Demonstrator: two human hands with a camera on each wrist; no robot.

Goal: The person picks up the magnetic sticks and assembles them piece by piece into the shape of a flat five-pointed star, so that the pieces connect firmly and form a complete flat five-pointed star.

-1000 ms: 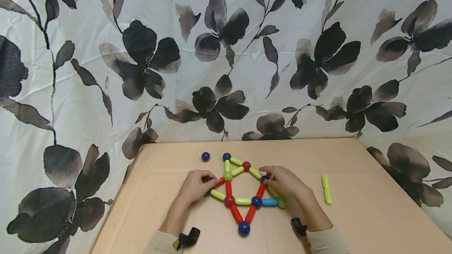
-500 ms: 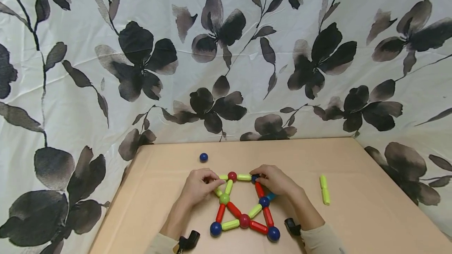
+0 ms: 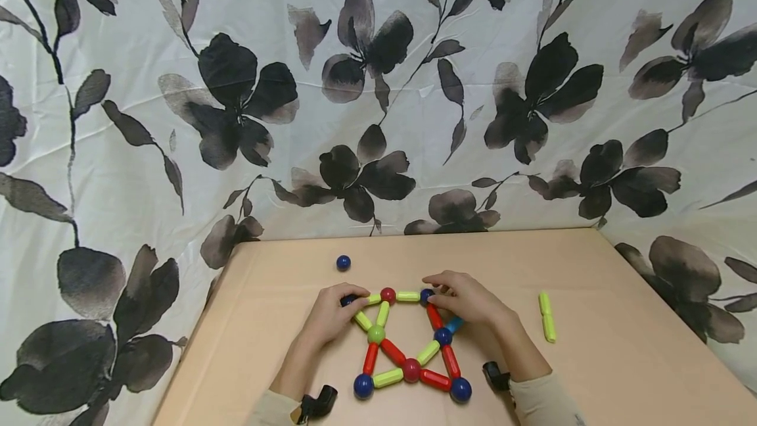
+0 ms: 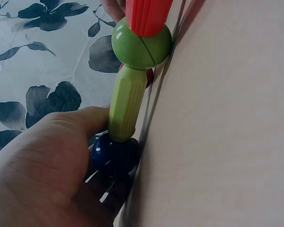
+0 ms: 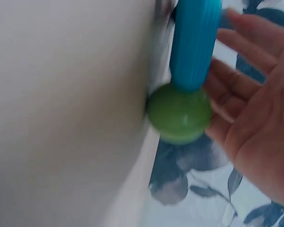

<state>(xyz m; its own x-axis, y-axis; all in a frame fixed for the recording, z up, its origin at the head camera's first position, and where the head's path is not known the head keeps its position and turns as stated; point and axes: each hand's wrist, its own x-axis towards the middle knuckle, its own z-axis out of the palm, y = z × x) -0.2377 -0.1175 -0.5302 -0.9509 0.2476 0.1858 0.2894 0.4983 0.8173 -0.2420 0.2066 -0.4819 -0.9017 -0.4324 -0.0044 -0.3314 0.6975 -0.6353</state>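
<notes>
A toy frame of coloured balls and grooved rods lies on the tabletop in the head view, with a green ball [image 3: 376, 334] and a red ball [image 3: 411, 370] among its joints. My left hand [image 3: 332, 313] grips the blue ball [image 4: 114, 153] at its far left corner, thumb along the yellow-green rod [image 4: 128, 101]. Beside the far right blue ball [image 3: 427, 296], my right hand [image 3: 473, 299] has its index finger lifted and its thumb close to the ball. In the right wrist view its fingers are spread beside a blue rod [image 5: 195, 45] and another green ball [image 5: 180, 113].
One loose blue ball [image 3: 344, 263] lies behind the frame. To the right are two yellow-green rods [image 3: 547, 317] end to end. The tan tabletop [image 3: 615, 360] ends at a floral cloth [image 3: 449, 202] behind. Each wrist carries a black camera [image 3: 318, 403].
The frame has turned and slid nearer over the last second, bringing two blue balls to the front. My left hand now grips a blue corner ball; my right fingers have loosened from the other.
</notes>
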